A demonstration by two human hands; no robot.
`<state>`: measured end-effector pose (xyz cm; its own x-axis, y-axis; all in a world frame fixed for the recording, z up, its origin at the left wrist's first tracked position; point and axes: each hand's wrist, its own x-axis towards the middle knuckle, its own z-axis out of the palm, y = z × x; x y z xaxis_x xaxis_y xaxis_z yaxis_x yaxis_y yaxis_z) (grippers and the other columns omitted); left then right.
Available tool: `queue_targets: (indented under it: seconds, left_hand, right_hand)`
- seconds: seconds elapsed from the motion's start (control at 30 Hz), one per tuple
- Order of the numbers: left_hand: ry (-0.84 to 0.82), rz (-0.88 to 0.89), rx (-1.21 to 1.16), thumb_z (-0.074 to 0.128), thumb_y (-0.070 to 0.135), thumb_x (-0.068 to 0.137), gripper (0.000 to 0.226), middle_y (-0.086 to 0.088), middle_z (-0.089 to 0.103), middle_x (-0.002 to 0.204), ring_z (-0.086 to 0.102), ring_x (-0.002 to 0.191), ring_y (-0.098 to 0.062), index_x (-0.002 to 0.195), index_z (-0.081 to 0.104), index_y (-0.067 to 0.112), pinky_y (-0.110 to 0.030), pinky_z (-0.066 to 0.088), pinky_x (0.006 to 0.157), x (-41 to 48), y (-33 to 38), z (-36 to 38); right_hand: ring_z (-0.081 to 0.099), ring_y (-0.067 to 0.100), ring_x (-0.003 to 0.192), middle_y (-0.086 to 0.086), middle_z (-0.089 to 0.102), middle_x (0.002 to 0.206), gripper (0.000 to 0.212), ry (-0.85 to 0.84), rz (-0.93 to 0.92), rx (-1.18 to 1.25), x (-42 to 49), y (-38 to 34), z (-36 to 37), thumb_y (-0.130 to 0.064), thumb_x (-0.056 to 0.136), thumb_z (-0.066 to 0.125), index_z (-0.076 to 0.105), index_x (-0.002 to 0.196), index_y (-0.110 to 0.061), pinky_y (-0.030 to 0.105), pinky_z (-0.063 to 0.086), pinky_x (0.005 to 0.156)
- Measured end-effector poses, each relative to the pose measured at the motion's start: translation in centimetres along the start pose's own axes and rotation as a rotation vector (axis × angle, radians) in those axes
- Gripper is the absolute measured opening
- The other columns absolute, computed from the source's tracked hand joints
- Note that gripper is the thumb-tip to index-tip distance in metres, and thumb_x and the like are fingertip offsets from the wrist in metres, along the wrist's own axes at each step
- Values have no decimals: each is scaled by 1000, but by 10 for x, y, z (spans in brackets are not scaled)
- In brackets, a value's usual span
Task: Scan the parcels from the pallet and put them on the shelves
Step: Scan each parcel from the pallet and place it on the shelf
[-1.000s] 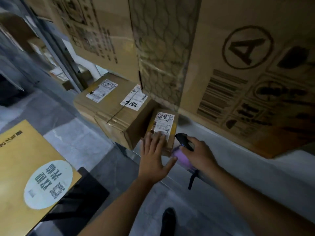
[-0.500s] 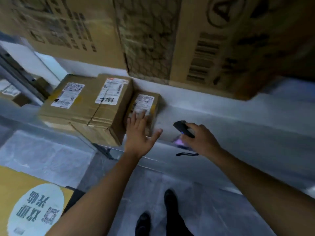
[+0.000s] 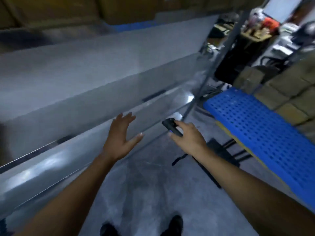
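So the small parcel that the left hand was pushing flat against a second ago, next to the two bigger cartons, is out of frame now. The view has swung over, and all you get in the middle and left of the frame is bare grey shelf. The left hand has come off the box and hangs in front of the shelf edge with fingers spread and thumb out, holding nothing and touching nothing.

The right hand is curled round the black scanner just right of centre, same as before, with the wrist strap dangling under it.

What's new is the blue pallet running down the right side, with brown parcels stacked at the upper right edge. It's pretty blurry there, so I can't read any labels or count them.

My read: that last parcel is shelved and done, and the person is turning back to the pallet for the next one. Nothing's in hand to scan yet.
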<state>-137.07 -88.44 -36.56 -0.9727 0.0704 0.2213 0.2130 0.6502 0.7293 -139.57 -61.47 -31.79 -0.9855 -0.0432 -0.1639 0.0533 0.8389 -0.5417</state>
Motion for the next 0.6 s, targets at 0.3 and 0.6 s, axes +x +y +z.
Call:
queue_targets:
  seconds: [0.3,0.6]
  left_hand:
    - [-274,307,23,51,67,84,86,-8,42,160,24,155,-33,148,51,10,-54,13,127,83,193,198]
    - [-492,347,63,52,72,86,81,15,21,165,5,160,-20,156,39,32,-51,2,128,145,270,333]
  right_hand:
    - [55,30,114,6,43,141,65,260,244,26,-47,241,-137,-63,88,58,38,146,-43,45,48,89]
    - [50,15,83,-6,41,117,70,321,398,79,-33,368,-207,-70,88,52,31,150,-45,31,42,70]
